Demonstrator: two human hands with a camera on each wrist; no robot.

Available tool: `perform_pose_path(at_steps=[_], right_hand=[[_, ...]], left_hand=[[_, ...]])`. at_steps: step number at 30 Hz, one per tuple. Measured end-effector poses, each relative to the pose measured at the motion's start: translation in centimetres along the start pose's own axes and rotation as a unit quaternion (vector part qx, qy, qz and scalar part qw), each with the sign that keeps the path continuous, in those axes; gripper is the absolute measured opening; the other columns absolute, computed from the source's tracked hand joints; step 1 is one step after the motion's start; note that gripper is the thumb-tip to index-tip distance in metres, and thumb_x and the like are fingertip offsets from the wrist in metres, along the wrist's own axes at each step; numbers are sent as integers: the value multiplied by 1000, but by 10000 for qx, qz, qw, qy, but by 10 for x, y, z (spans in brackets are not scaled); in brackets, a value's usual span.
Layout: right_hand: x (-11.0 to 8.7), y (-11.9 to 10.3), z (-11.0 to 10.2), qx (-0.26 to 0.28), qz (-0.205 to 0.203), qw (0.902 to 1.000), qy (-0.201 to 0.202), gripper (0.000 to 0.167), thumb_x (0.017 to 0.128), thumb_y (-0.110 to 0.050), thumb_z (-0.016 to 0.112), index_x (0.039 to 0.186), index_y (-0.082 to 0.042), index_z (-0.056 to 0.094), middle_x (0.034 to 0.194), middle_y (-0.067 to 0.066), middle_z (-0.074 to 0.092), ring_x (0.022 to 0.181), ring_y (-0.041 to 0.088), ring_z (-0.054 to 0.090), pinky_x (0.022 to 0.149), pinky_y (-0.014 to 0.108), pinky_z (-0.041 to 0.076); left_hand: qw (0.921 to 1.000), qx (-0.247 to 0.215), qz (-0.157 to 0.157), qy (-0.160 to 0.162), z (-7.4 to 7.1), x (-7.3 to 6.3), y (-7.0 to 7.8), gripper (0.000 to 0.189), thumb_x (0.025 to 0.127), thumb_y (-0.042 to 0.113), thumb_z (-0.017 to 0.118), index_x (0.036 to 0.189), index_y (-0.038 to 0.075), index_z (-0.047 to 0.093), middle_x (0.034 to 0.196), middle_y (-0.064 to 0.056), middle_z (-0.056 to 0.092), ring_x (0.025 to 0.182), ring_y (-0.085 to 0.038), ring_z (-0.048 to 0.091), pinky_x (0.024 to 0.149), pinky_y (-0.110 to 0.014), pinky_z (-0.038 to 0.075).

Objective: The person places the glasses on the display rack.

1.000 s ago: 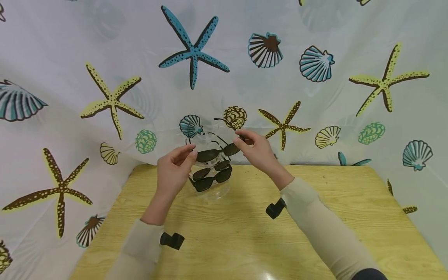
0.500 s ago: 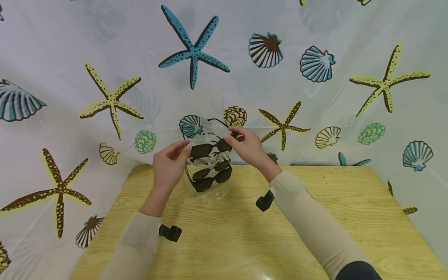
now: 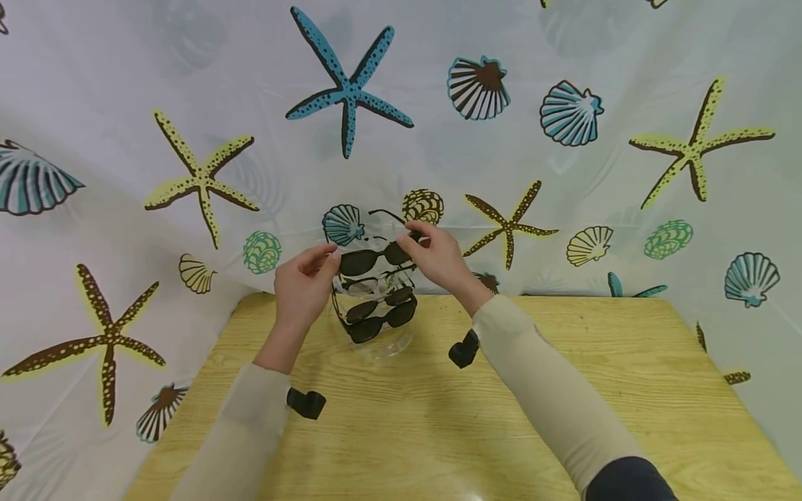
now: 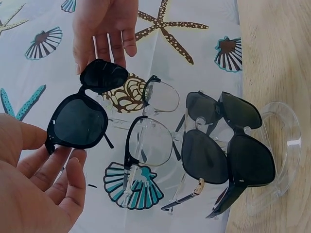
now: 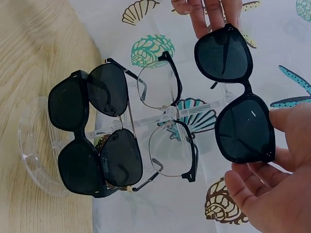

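Both my hands hold one pair of black sunglasses (image 3: pixel 358 262) at the top of a clear display stand (image 5: pixel 34 141). My left hand (image 3: pixel 302 289) pinches the frame at its left corner, thumb in front and fingers behind. At the other corner my right hand (image 3: pixel 438 259) pinches the frame likewise. The bridge is close to the stand's top peg in the right wrist view; whether it touches cannot be told. Below hang clear-lensed eyeglasses (image 5: pixel 193 158) with dark brows, then thin-framed sunglasses (image 4: pixel 206 158), then thick black sunglasses (image 4: pixel 252 160) lowest.
The stand's round clear base (image 3: pixel 395 346) rests on a wooden table (image 3: pixel 388 431) near its back edge. Behind rises a white cloth (image 3: pixel 401 160) printed with starfish and shells. A dark camera (image 3: pixel 307 403) is strapped at each wrist.
The held sunglasses have moved left and slightly up in the head view, lining up above the other pairs. My right hand has shifted left with them; my left hand moved only a little.
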State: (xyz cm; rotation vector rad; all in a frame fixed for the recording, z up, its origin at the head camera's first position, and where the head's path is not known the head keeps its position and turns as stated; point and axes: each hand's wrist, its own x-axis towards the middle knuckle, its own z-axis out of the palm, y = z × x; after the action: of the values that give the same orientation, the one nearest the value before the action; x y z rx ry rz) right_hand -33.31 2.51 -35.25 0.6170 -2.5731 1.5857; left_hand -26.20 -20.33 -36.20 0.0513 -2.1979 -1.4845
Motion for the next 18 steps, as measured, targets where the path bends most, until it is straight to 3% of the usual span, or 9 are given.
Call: perform_pose_path(at_steps=[13,18], right_hand=[[8,4,4,106,82,9999,-17,53,110,-38,57,156,-13,51,149,10,58,124,30,63,98,50,54],[11,4,5,103,76,9999,-72,54,111,-37,56,157,-11,49,153,14,56,129,32,61,103,51,53]], left_hand=[[9997,229,-91,-46,3,11,-8,31,105,25,67,131,12,76,114,-19,79,78,12,62,73,-13,50],[9995,302,-101,-50,2,11,-7,32,105,25,66,132,12,75,115,-18,79,87,-2,69,76,-16,50]])
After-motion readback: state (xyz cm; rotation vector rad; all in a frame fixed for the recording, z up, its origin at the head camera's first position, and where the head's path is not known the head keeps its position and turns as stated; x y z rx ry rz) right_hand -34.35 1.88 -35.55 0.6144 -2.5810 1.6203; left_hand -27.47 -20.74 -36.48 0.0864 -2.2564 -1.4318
